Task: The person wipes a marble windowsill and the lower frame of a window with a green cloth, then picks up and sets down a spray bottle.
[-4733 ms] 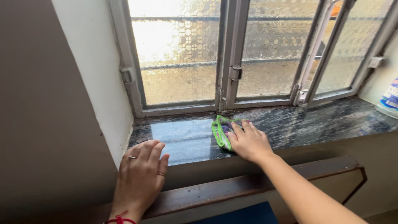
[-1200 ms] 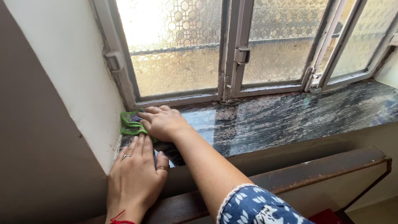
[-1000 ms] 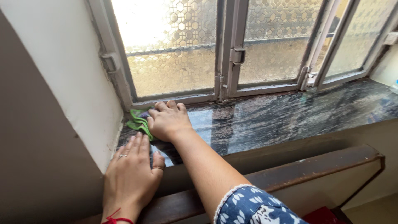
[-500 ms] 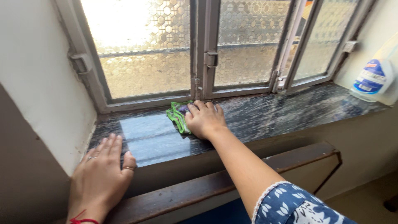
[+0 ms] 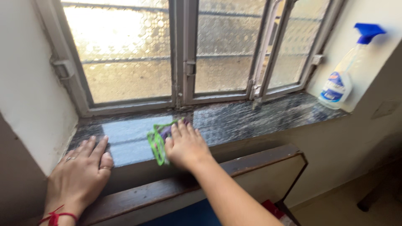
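My right hand [image 5: 186, 146] lies flat on a green-edged cloth [image 5: 158, 141] and presses it onto the dark polished stone window sill [image 5: 251, 119], near the sill's front edge. My left hand [image 5: 81, 171] rests palm down, fingers spread, on the sill's left front corner, with rings on two fingers and a red thread at the wrist. It holds nothing. The cloth shows mostly to the left of my right hand; the rest is hidden under the palm.
A clear spray bottle [image 5: 341, 79] with a blue trigger stands at the sill's far right corner. Patterned glass window panes [image 5: 125, 54] in grey metal frames rise behind the sill. A dark wooden ledge [image 5: 234, 167] runs below the sill's front. White wall [image 5: 25, 96] closes the left side.
My right hand slid the cloth from the sill's far left corner rightward, then pulled it back toward the front edge. The view swung right, bringing the spray bottle into sight. My left hand stayed put.
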